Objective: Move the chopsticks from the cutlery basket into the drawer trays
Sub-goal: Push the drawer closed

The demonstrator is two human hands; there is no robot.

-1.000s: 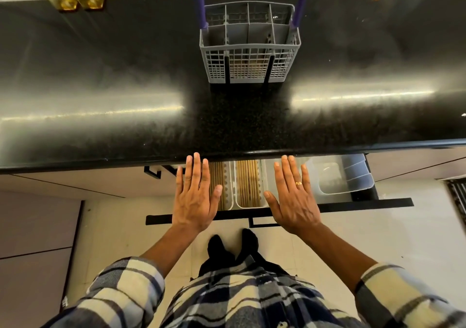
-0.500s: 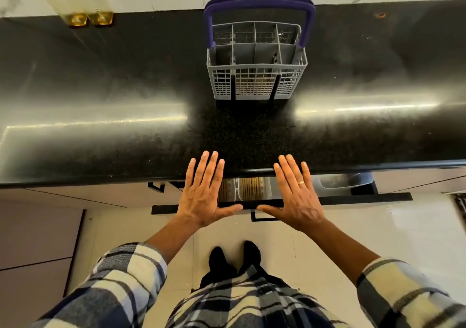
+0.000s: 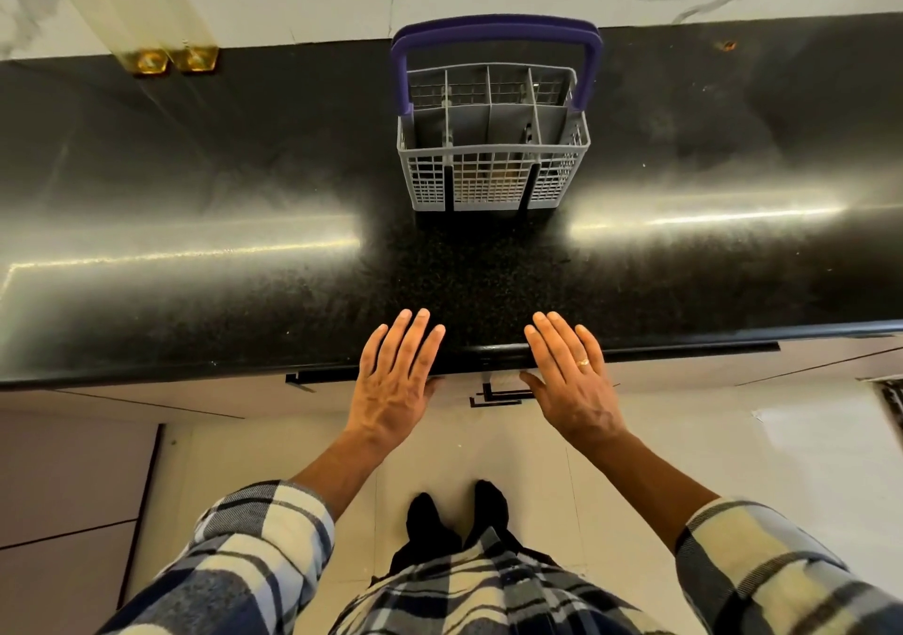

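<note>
A grey cutlery basket (image 3: 493,165) with a purple handle stands on the black countertop (image 3: 195,224), near the wall. Its compartments look bare of chopsticks. The drawer (image 3: 684,347) under the counter edge is pushed in; its trays and the chopsticks are hidden. My left hand (image 3: 396,380) and my right hand (image 3: 569,375) lie flat with straight fingers against the drawer front, fingertips over the counter edge. Neither hand holds anything.
Two small golden glass blocks (image 3: 171,58) sit at the back left of the counter by the marble wall. Cabinet fronts with black handles (image 3: 498,396) run below. My feet in black socks (image 3: 459,522) stand on a light tiled floor.
The drawer slid from open, with chopsticks showing in its trays, to closed as both flat hands moved forward with it. The view has tilted up toward the wall.
</note>
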